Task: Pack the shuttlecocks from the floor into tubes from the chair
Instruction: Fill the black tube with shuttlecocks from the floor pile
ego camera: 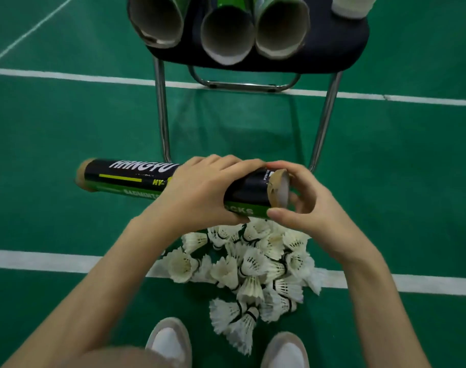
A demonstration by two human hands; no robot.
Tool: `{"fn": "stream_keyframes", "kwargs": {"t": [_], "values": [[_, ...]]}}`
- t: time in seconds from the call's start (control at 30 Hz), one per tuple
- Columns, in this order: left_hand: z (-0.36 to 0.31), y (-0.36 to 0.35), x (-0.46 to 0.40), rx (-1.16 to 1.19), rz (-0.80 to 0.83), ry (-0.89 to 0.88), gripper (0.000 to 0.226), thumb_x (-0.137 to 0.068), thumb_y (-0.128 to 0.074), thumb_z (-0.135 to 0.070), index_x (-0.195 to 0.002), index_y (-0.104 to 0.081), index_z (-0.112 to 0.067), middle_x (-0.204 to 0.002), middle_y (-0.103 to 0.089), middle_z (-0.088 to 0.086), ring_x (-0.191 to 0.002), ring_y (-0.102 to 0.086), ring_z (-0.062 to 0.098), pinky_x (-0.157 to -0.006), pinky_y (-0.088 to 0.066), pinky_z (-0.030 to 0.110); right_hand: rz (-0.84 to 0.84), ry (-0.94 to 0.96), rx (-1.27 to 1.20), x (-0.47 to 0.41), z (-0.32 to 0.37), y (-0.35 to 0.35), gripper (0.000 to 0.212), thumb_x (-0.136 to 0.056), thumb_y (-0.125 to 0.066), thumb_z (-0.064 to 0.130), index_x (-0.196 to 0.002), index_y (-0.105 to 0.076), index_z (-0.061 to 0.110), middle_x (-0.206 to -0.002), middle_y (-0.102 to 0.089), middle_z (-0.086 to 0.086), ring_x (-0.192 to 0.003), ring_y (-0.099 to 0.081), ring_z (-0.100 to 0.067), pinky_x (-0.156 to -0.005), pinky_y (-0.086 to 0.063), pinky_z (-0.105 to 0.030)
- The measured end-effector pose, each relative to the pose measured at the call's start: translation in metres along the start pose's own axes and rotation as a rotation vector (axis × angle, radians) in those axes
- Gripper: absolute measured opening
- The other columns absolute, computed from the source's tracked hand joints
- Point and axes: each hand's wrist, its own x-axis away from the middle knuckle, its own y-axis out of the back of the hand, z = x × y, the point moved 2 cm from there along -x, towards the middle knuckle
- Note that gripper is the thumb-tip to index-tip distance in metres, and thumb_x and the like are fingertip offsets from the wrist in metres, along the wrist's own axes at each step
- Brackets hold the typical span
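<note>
Head view: your left hand (200, 192) grips the tube (136, 179) lying crosswise, its mouth at your right hand (314, 208), fingers curled round that rim; shuttlecocks (253, 264) lie just below.

The tube (136, 179) was brown cardboard under a glossy printed wrap (its rim frayed). The shuttlecocks (253, 266) were white feather. The chair (333, 49) had shiny chromed metal legs and a matt dark seat; the floor (67, 128) looked finely textured.

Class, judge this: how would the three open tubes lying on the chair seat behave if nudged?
The tubes are round and lie on their sides, so they would probably roll. Their thin cardboard walls suggest lightness. Overhanging the chair edge, they might drop.
</note>
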Motion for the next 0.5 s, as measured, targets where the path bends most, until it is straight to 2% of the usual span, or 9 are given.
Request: {"fn": "stream_keyframes", "kwargs": {"t": [0.17,0.33,0.43,0.5], "values": [[0.017,-0.042,0.012,0.050,-0.013,0.042,0.075,-0.064,-0.055,-0.062,-0.132,-0.040,-0.035,-0.115,-0.060,-0.011,-0.099,-0.058,0.018,-0.080,-0.041,0.033,-0.001,-0.043,-0.004,-0.008,-0.043,-0.006,0.060,-0.067,-0.074,0.010,-0.118,-0.054,0.034,-0.118,-0.060,0.010,-0.107,-0.061,-0.008,-0.082,-0.050,-0.019],[0.029,-0.068,0.018,0.096,0.078,0.136,0.082,-0.063,-0.060,-0.061,-0.138,-0.036,-0.038,-0.128,-0.055,-0.009,-0.114,-0.052,0.021,-0.085,-0.042,0.034,-0.032,-0.145,-0.053,-0.010,-0.084,-0.005,0.066,-0.069,-0.077,0.019,-0.123,-0.047,0.044,-0.127,-0.054,0.024,-0.115,-0.056,-0.003,-0.089,-0.050,-0.021],[0.040,-0.089,0.022,0.087,0.133,0.193,0.084,-0.064,-0.069,-0.059,-0.138,-0.035,-0.038,-0.125,-0.056,-0.007,-0.110,-0.053,0.022,-0.083,-0.042,0.034,-0.084,-0.288,0.159,-0.009,-0.110,0.005,0.058,-0.071,-0.072,0.041,-0.124,-0.049,0.037,-0.126,-0.054,0.022,-0.115,-0.055,-0.002,-0.083,-0.048,-0.017],[0.049,-0.106,0.027,0.071,0.174,0.222,0.084,-0.064,-0.069,-0.059,-0.138,-0.036,-0.037,-0.121,-0.058,-0.006,-0.107,-0.054,0.023,-0.083,-0.042,0.036,-0.167,-0.326,0.312,-0.009,-0.128,0.011,0.044,-0.078,-0.067,0.039,-0.120,-0.056,0.028,-0.120,-0.058,0.019,-0.114,-0.053,0.000,-0.079,-0.046,-0.009]]}}
